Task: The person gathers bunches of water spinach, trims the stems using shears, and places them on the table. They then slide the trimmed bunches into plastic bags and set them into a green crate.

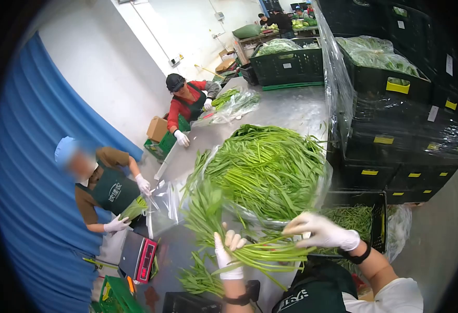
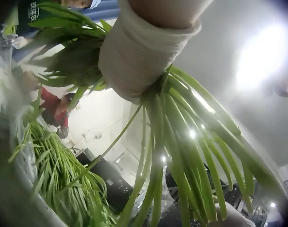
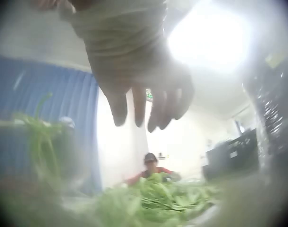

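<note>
My gloved left hand (image 1: pixel 230 255) grips a bunch of long-stemmed greens (image 1: pixel 270 254), leaves toward the upper left and stems spreading right. In the left wrist view, the stems (image 2: pixel 182 156) fan out below the gloved left hand (image 2: pixel 134 59). My gloved right hand (image 1: pixel 322 231) is just above the stem ends, fingers extended and holding nothing; in the right wrist view the fingers of the right hand (image 3: pixel 139 75) hang apart. Behind both hands lies a large heap of the same greens (image 1: pixel 270 172) in a plastic-lined round container. A smaller bunch (image 1: pixel 200 276) lies on the table by my left wrist.
Left of my hands are a red scale (image 1: pixel 144 261), plastic bags (image 1: pixel 166 206) and a person in a blue cap holding greens. Farther back, another person works at the metal table (image 1: pixel 296 112). Black crates (image 1: pixel 369 175) are stacked right; a crate of greens (image 1: pixel 351 219) stands near my right hand.
</note>
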A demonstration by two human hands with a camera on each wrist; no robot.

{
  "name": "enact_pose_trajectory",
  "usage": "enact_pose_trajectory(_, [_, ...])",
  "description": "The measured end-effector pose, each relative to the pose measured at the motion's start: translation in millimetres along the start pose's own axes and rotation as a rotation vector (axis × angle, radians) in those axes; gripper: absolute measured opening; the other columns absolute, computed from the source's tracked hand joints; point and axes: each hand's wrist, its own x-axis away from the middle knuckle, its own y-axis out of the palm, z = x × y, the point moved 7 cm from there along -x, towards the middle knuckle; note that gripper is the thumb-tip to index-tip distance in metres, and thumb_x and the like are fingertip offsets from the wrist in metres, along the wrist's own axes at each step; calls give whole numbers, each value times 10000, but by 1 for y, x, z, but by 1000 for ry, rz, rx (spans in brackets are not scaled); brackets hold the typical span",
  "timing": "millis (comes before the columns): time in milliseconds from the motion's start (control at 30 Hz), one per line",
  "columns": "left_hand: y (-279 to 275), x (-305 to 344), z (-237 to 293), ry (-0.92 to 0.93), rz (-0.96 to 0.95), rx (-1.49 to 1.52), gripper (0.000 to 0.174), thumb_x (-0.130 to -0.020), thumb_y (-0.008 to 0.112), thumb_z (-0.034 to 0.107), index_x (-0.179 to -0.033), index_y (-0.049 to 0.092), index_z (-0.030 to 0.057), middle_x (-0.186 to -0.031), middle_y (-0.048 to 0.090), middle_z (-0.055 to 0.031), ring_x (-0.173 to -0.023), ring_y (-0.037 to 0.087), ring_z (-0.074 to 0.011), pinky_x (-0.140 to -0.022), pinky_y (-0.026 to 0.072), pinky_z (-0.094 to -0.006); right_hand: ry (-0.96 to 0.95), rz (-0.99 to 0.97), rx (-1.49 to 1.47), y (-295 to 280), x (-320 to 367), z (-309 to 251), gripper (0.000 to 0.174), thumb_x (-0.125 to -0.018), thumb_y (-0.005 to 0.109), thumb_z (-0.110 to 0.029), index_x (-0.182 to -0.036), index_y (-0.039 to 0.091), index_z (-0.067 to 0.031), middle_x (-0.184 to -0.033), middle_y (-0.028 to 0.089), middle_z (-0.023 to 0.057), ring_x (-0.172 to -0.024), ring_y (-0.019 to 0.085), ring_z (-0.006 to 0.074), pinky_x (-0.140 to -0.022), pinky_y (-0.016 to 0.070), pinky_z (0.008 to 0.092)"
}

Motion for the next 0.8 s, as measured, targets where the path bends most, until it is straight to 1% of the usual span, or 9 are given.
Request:
enact_pose_trajectory(67, [4,0,-7,-37,-12,-12,366,-976,451,362,-1158,538,56,-623,297,55,-506,280,-56,-536,281,-211,-108,-161,-176,35,-12,-2,370,-788,693,-174,-1146,638,-100,-1083,599,95,-987,558,261,-889,439,341])
enact_pose_trajectory(300, [-4,5,-3,-48,-14,-3,373,-983,439,354,-1163,534,41,-620,289,58,-498,281,-49,-522,278,-209,-290,-10,152,44,-18,-6,76,-724,702,-224,-753,686,-156,-830,596,-31,-811,568,167,-692,441,312])
enact_pose_trajectory(367, [-5,8,7,-39,-16,12,377,-985,434,354,-1166,533,39,-619,290,57,-497,283,-49,-516,278,-210,-160,12,303,18,-3,23,98,-713,708,-240,-756,696,-152,-807,609,-13,-796,574,185,-705,441,320])
enact_pose_trajectory(433, [0,10,18,-49,-55,126,375,-988,430,344,-1173,532,35,-616,288,57,-493,285,-48,-508,282,-212,89,-22,751,-6,21,68,131,-695,717,-263,-765,709,-153,-803,627,1,-812,585,205,-726,445,361])
enact_pose_trajectory(533, [6,6,14,-51,-95,27,368,-991,424,333,-1179,529,35,-613,285,55,-493,290,-49,-509,290,-213,191,172,556,-31,16,54,350,-699,738,-346,-963,705,-118,-934,652,66,-925,594,260,-824,447,389])
enact_pose_trajectory(567, [8,7,9,-54,-92,-70,363,-992,424,329,-1179,528,36,-613,285,56,-494,290,-50,-510,292,-214,264,96,318,-23,10,49,562,-737,724,-402,-1175,611,-67,-1126,610,145,-1064,558,299,-938,418,383])
enact_pose_trajectory(633, [15,2,-6,-56,-63,-154,345,-981,457,325,-1176,529,50,-613,286,55,-497,293,-51,-514,293,-215,228,-53,-117,14,-7,40,763,-769,698,-439,-1345,432,-16,-1285,509,207,-1180,492,321,-1022,364,379])
enact_pose_trajectory(700, [10,-2,-14,-28,94,-325,340,-963,499,328,-1177,525,65,-615,284,54,-503,292,-51,-524,299,-218,51,-151,-73,63,-17,36,902,-780,677,-464,-1422,265,16,-1365,422,238,-1253,429,308,-1062,323,361])
enact_pose_trajectory(800, [-7,-8,-11,19,197,-399,328,-952,519,336,-1162,519,84,-630,312,41,-529,322,-78,-565,334,-243,136,-256,-402,137,-1,51,881,-766,715,-427,-1407,292,6,-1302,488,214,-1196,482,255,-1001,381,333])
